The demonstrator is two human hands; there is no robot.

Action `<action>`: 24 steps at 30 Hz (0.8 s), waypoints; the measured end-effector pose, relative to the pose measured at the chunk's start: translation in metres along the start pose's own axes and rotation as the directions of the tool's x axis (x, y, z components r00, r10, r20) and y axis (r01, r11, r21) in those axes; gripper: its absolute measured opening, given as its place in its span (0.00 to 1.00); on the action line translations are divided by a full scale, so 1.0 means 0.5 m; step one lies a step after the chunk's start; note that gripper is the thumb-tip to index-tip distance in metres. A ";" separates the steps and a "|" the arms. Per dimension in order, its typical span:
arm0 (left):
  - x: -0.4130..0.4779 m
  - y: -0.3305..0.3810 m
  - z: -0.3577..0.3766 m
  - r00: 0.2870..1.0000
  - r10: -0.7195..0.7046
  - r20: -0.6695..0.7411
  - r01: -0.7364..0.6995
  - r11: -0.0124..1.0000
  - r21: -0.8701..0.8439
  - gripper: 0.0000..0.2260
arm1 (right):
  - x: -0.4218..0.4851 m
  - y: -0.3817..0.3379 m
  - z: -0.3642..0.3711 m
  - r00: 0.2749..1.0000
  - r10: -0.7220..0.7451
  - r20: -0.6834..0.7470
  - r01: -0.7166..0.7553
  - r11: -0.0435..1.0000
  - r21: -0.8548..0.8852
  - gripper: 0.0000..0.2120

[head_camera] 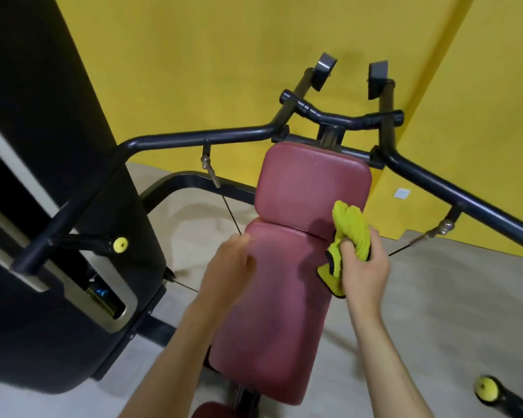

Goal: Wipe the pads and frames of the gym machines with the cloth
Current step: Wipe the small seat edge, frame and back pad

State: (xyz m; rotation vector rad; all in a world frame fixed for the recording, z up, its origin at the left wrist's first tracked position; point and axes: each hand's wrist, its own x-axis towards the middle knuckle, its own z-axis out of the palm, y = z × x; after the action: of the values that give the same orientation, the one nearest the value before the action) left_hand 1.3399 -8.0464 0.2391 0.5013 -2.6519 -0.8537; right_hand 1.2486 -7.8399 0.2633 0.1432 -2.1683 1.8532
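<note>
Left hand rests relaxed on maroon vinyl back pad; right hand grasps yellow-green cloth at pad's right edge, wiping; probably sweep across next.

Gym, red padded bench, black machine frame, weight stack housing, yellow walls

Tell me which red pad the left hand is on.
The longer lower pad: the left hand rests on its left edge. The shorter upper pad lies beyond it.
</note>
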 end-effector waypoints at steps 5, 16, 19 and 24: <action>0.140 0.058 -0.005 0.990 0.076 -0.122 -0.082 0.995 -0.049 0.17 | 0.227 -0.058 0.046 0.916 -0.386 -0.114 0.339 0.892 -0.298 0.22; 0.204 0.063 0.034 0.987 -0.162 -0.014 0.154 0.962 -0.225 0.23 | 0.347 -0.171 0.247 0.832 -0.402 0.381 0.550 0.506 -0.665 0.20; 0.201 0.067 0.041 0.977 -0.212 -0.029 0.198 0.946 -0.256 0.30 | 0.329 -0.193 0.341 0.725 -0.387 0.570 0.688 0.406 -0.601 0.19; 0.204 0.070 0.036 0.969 -0.244 -0.046 0.220 0.930 -0.295 0.27 | 0.342 -0.189 0.295 0.696 -0.371 0.614 0.716 0.409 -0.565 0.17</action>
State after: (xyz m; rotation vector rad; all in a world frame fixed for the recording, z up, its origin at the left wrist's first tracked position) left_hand 1.2335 -8.0531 0.2650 0.7654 -2.3676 -1.2386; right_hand 1.0877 -7.9821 0.3810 1.0042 -2.5156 0.4009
